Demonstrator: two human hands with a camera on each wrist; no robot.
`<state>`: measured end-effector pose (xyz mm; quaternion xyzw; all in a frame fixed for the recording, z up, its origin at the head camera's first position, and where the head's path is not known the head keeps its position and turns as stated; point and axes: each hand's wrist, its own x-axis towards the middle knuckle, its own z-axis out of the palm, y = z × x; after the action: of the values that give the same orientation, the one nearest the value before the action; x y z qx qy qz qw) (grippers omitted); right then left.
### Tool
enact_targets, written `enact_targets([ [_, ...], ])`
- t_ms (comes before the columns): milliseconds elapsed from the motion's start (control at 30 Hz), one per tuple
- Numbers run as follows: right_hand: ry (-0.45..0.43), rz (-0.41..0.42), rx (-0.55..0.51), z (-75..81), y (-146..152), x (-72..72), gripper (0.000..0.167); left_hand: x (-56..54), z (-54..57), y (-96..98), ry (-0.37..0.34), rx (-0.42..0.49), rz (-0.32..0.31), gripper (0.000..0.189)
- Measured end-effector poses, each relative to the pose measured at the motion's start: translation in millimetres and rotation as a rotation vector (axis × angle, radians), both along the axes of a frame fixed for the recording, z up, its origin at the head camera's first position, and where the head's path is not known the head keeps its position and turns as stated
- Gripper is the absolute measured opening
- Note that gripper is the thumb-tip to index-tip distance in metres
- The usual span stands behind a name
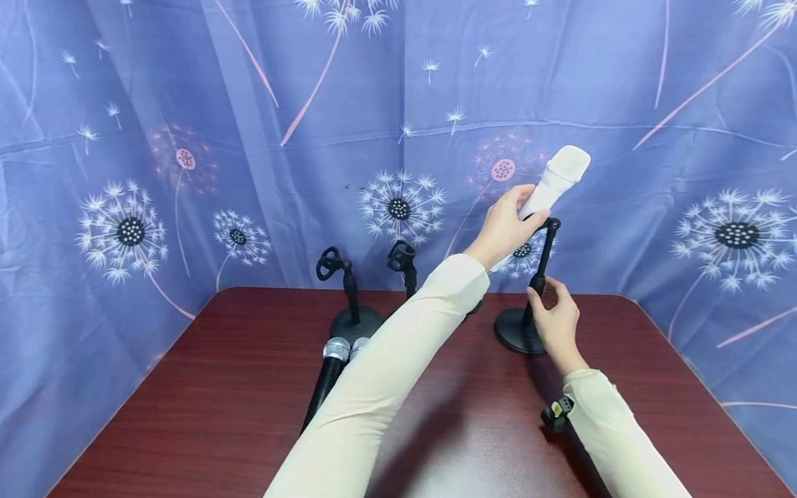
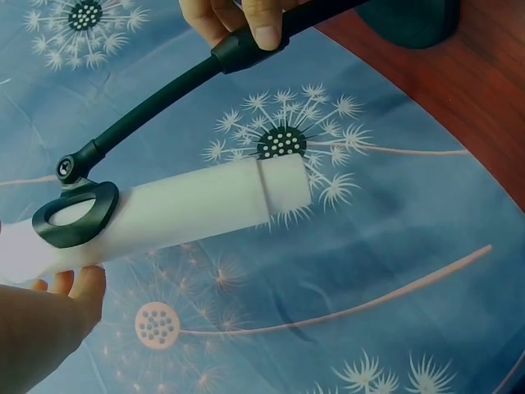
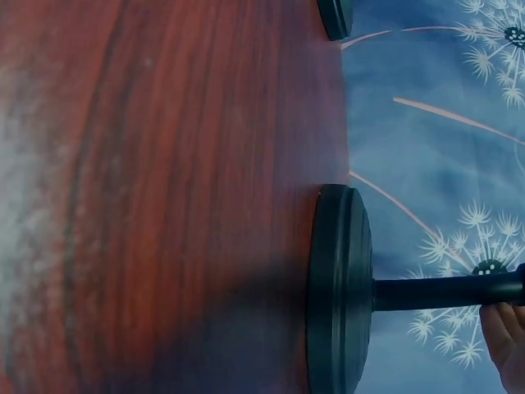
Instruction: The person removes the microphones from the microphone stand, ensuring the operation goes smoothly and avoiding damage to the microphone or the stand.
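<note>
A white microphone [image 1: 551, 188] tilts up to the right above the far part of the table. My left hand [image 1: 506, 223] grips its body, thumb on the near side. In the left wrist view the microphone [image 2: 197, 201] lies in the black clip [image 2: 105, 215] at the top of a desk stand, its tail end sticking out. My right hand [image 1: 555, 321] pinches the stand's pole [image 1: 543, 266] at the thicker collar, above the round base [image 1: 519, 333]. The right wrist view shows this base [image 3: 338, 287] on the tabletop, with only fingertips [image 3: 502, 336] visible at the pole.
Two more black stands with clips, a left one [image 1: 351, 297] and a middle one [image 1: 402, 257], stand along the back edge. Black microphones with silver heads, one [image 1: 326, 377] plainly seen, lie partly behind my left sleeve. A blue dandelion curtain [image 1: 280, 173] hangs behind the table [image 1: 205, 387].
</note>
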<state>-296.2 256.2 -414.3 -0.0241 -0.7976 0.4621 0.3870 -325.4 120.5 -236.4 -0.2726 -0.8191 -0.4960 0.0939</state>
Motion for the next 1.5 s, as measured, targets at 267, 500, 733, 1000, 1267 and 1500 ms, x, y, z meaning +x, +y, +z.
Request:
enact_targets([
  [267, 0.023, -0.003, -0.026, 3.5, -1.7, -2.4, 0.036, 1.0, -3.9, 3.3, 0.0, -0.042, 0.029, 0.048],
  [500, 0.045, -0.021, -0.015, 1.6, 0.6, -3.5, 0.035, 5.1, -6.4, 3.7, -0.017, -0.04, 0.059, 0.046],
  [733, 0.048, -0.017, -0.006, 1.2, -0.4, -3.3, 0.033, 7.8, -9.0, 1.7, -0.01, -0.008, 0.09, 0.041],
  [1000, 0.05, 0.003, -0.021, 5.0, -7.2, -1.4, 0.033, 7.9, -6.5, -5.9, 0.012, 0.015, 0.11, 0.039],
  [1267, 0.062, 0.035, -0.031, 14.2, -20.1, -1.8, 0.033, 6.4, -2.4, -18.6, 0.046, 0.049, 0.164, 0.038],
  [1500, 0.038, 0.071, -0.018, 20.1, -34.5, -2.3, 0.034, 8.4, 3.1, -32.1, 0.047, 0.064, 0.221, 0.035],
])
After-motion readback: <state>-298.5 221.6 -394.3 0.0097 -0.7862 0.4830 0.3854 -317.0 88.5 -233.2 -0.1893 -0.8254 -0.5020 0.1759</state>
